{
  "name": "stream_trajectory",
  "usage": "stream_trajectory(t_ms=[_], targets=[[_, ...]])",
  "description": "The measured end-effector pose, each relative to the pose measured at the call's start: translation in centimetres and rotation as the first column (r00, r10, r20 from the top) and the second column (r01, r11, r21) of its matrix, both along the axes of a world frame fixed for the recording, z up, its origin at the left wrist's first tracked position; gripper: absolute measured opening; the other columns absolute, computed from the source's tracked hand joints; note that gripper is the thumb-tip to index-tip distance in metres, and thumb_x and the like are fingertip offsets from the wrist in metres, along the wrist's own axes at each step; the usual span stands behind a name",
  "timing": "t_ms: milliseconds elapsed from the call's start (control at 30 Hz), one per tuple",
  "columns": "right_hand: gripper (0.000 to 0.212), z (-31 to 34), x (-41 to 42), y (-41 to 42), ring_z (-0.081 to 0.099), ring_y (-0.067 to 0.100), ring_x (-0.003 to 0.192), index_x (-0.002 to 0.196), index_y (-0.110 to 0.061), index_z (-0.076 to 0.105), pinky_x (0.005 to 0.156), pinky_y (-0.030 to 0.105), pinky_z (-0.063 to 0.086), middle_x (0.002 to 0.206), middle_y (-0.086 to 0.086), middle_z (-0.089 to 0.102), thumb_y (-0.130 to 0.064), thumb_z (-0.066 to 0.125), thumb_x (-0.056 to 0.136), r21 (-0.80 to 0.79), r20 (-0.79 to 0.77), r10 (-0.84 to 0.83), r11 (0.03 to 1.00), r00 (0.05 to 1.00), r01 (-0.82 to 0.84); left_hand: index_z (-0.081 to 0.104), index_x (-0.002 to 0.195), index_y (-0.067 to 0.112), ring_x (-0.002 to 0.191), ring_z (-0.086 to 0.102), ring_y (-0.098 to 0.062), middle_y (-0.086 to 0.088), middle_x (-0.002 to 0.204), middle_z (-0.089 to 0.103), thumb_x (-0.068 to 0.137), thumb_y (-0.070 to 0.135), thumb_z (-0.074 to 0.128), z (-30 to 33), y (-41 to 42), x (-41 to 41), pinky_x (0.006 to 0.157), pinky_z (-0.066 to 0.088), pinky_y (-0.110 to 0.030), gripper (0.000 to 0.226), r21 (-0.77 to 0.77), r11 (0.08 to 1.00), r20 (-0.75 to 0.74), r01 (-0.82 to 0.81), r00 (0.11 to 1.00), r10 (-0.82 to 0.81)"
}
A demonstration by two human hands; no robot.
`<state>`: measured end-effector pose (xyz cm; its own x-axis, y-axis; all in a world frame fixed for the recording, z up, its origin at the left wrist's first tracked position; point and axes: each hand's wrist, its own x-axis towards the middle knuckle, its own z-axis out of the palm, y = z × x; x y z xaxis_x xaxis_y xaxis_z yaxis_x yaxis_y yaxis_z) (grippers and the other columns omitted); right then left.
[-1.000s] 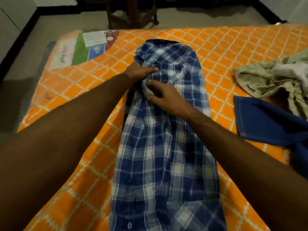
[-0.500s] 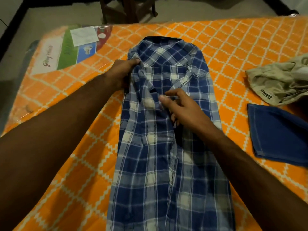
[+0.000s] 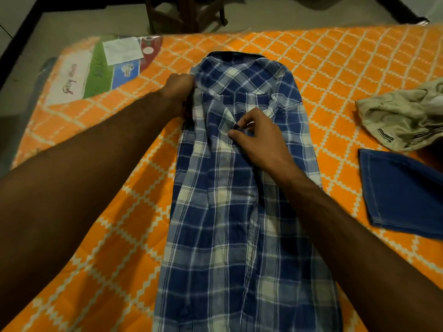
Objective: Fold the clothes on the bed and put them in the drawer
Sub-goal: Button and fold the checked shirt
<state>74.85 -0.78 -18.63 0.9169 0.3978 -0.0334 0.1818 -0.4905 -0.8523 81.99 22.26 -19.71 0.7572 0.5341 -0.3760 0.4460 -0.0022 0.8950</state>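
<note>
The blue-and-white plaid shirt [image 3: 230, 212] lies flat on the bed [image 3: 115, 259], an orange mattress crossed with a white lattice and wrapped in clear plastic. The shirt's long axis runs straight away from the person: its hem end is nearest and runs off the bottom of the view, and its dark-lined collar end lies farthest, short of the bed's far edge. Both sides are folded inward, so it lies as a long narrow strip.

Both bare forearms reach out over it. The right hand [image 3: 259, 137] sits over the middle of the upper chest, thumb and forefinger pinching a small pucker of cloth along the centre, the other fingers curled. Farther off, the left hand [image 3: 179, 92] is at the shirt's left shoulder edge, fingers curled round the folded side; exactly how much cloth it grasps I cannot tell.

To the left of the shirt a broad stretch of orange mattress runs to the bed's left edge. To the right there is a narrower band of mattress, then a folded dark blue garment [image 3: 402, 195] lying flat, well apart from the shirt, and beyond it a crumpled beige garment [image 3: 402, 116] near the right edge of the view.

At the far left corner of the bed a printed label [image 3: 100, 70] shows under the plastic. Past the far edge is grey floor and the legs of a dark wooden stool [image 3: 187, 13].
</note>
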Motion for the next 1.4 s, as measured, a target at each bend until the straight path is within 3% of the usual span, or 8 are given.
stream_trajectory(t_ms=[233, 367, 467, 600, 767, 933, 1067, 1400], targets=[[0.023, 0.2, -0.3, -0.3, 0.054, 0.006, 0.077, 0.121, -0.014, 0.052, 0.055, 0.006, 0.037, 0.09, -0.008, 0.053, -0.014, 0.055, 0.099, -0.116, -0.067, 0.059, 0.991, 0.996, -0.067, 0.041, 0.114, 0.012, 0.077, 0.056, -0.017, -0.005, 0.097, 0.058, 0.095, 0.018, 0.057, -1.0, 0.4, -1.7, 0.063, 0.047, -0.034, 0.026, 0.575, 0.817, 0.136, 0.038, 0.981, -0.141], [0.049, 0.3, -1.7, 0.8, 0.046, 0.024, 0.115, 0.14, -0.009, 0.048, 0.094, 0.032, 0.039, 0.127, 0.01, 0.05, -0.003, 0.047, 0.091, -0.233, 0.419, 0.047, 0.971, 0.907, 0.057, 0.053, 0.118, 0.009, 0.109, 0.048, -0.019, -0.011, 0.123, 0.051, 0.091, 0.014, 0.049, 0.0, -0.7, -4.1, 0.089, 0.042, -0.028, 0.028, 0.895, 0.438, 0.27, -0.084, 0.884, -0.382], [0.049, -0.6, -3.1, 1.9, 0.045, 0.025, 0.125, 0.145, -0.006, 0.046, 0.105, 0.041, 0.039, 0.139, 0.013, 0.049, -0.018, 0.05, 0.097, -0.353, 0.509, 0.206, 0.935, 0.836, -0.015, 0.053, 0.124, 0.01, 0.111, 0.051, -0.023, -0.012, 0.124, 0.053, 0.099, 0.022, 0.046, -1.1, -0.6, -6.3, 0.092, 0.043, -0.039, 0.029, 0.93, 0.309, 0.077, 0.2, 0.716, -0.694], [0.078, -4.3, -4.4, 1.7, 0.014, 0.033, 0.154, 0.159, -0.009, 0.02, 0.124, 0.053, 0.011, 0.165, 0.019, 0.017, -0.06, 0.028, 0.101, -0.691, 0.331, 0.438, 0.716, 0.836, -0.102, 0.025, 0.156, 0.023, 0.15, 0.022, -0.02, -0.003, 0.164, 0.023, 0.107, 0.049, 0.023, -4.2, 1.0, -7.2, 0.12, 0.02, -0.047, 0.056, 0.861, 0.004, -0.358, 0.508, 0.614, -0.703], [0.081, -5.1, -4.2, 1.1, 0.002, 0.036, 0.155, 0.161, -0.027, 0.013, 0.123, 0.059, 0.004, 0.167, 0.02, 0.006, -0.074, 0.016, 0.096, -0.692, 0.34, 0.492, 0.708, 0.802, -0.141, -0.002, 0.16, 0.03, 0.154, -0.005, -0.018, 0.001, 0.168, -0.004, 0.105, 0.056, 0.014, -3.8, 1.0, -7.0, 0.124, 0.001, -0.05, 0.063, 0.79, -0.017, -0.477, 0.613, 0.596, -0.646], [0.081, -5.2, -4.3, 1.1, -0.002, 0.027, 0.156, 0.162, -0.014, 0.009, 0.125, 0.052, -0.001, 0.169, 0.012, 0.002, -0.066, 0.017, 0.101, -0.646, 0.325, 0.435, 0.75, 0.84, -0.138, 0.051, 0.123, 0.015, 0.121, 0.043, -0.029, -0.01, 0.13, 0.047, 0.089, 0.067, 0.052, -2.2, -1.3, -11.0, 0.094, 0.032, -0.044, 0.061, 0.845, 0.446, -0.135, 0.294, 0.925, -0.354], [0.072, -4.7, -4.2, 1.1, -0.004, 0.025, 0.156, 0.162, -0.013, 0.009, 0.126, 0.05, -0.003, 0.169, 0.01, 0.001, -0.056, 0.023, 0.105, -0.616, 0.312, 0.427, 0.771, 0.849, -0.162, 0.05, 0.098, 0.022, 0.113, 0.041, -0.028, -0.006, 0.118, 0.043, 0.084, 0.068, 0.061, -1.8, -3.1, -14.9, 0.091, 0.032, -0.046, 0.05, 0.831, 0.428, -0.281, 0.355, 0.933, -0.226], [0.07, -3.2, -5.7, 0.4, -0.006, 0.022, 0.156, 0.161, -0.011, 0.009, 0.126, 0.046, -0.004, 0.17, 0.008, -0.001, -0.047, 0.033, 0.107, -0.516, 0.287, 0.395, 0.831, 0.873, -0.207, 0.057, 0.098, 0.025, 0.117, 0.04, -0.03, -0.006, 0.123, 0.042, 0.09, 0.06, 0.06, -0.7, -5.1, -16.2, 0.098, 0.033, -0.05, 0.036, 0.797, 0.507, -0.251, 0.328, 0.944, -0.215]])
